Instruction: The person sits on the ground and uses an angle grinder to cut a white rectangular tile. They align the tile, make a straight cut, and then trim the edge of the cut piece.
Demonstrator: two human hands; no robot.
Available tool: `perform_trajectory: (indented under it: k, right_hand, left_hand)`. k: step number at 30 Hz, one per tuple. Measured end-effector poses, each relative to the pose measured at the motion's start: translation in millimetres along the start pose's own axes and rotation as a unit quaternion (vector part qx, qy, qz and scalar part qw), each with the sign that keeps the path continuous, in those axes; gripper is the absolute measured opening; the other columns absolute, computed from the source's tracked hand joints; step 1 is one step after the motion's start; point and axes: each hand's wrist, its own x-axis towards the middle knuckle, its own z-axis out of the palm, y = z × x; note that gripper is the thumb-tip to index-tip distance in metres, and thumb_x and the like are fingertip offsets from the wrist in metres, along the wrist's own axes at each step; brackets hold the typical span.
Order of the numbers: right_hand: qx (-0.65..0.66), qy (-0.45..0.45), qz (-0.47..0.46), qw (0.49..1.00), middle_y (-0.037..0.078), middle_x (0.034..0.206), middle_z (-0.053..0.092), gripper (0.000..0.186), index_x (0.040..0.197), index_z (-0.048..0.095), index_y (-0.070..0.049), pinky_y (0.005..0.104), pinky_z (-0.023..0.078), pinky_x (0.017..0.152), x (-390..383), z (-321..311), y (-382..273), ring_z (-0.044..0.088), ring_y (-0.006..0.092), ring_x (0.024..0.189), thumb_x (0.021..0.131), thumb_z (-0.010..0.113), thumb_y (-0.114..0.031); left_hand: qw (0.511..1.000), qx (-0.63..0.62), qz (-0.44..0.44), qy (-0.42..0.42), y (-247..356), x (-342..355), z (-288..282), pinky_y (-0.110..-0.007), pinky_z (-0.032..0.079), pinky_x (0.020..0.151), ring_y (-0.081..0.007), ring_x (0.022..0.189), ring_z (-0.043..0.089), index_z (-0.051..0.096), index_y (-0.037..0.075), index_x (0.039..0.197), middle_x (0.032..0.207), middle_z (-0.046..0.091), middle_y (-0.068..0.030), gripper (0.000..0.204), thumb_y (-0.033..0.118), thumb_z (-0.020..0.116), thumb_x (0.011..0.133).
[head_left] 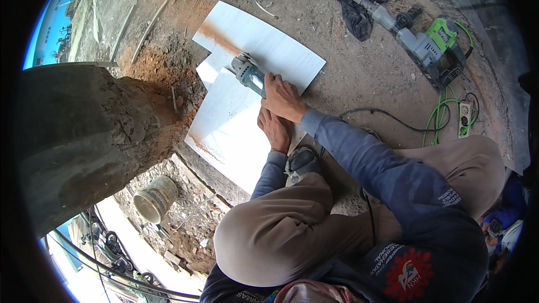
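A teal and grey angle grinder lies over a white tile, its head pointing to the far left. A streak of orange-brown dust runs across the tile from the grinder's head. My right hand is wrapped round the grinder's body. Just behind it, my left hand closes on the rear end of the tool, partly covered by the right hand. Another white tile piece stretches nearer to my foot. I cannot make out the disc's contact with the tile.
On the right lies a green and grey demolition hammer beside a dark cloth. A socket block with green cable sits below it; a black cord crosses toward me. At left stand a concrete column and a bucket. Another person is at lower right.
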Motion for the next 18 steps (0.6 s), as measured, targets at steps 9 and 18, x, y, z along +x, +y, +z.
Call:
perform_trajectory:
  k: [9,18]
  right_hand:
    - [-0.036,0.025,-0.004,0.999,0.031,0.116,0.067,0.059,0.129,0.049,0.007,0.048,0.065,0.082,-10,-1,1,0.077,0.0438,0.094,0.087,0.08,-0.022]
    - [-0.042,0.026,-0.003,0.999,0.031,0.116,0.067,0.06,0.128,0.049,0.007,0.0477,0.065,0.083,-17,-1,5,0.077,0.0439,0.095,0.088,0.08,-0.024]
  left_hand:
    - [1.0,-0.009,-0.001,0.008,0,-1,1,-0.051,0.024,0.124,-0.0401,0.149,0.041,0.049,0.0,0.156,0.157,0.049,-0.0227,0.062,0.026,0.061,0.101]
    - [1.0,-0.016,-0.004,0.01,-2,-1,3,-0.052,0.025,0.123,-0.0396,0.149,0.041,0.05,0.0,0.154,0.154,0.05,-0.0225,0.059,0.025,0.06,0.101]
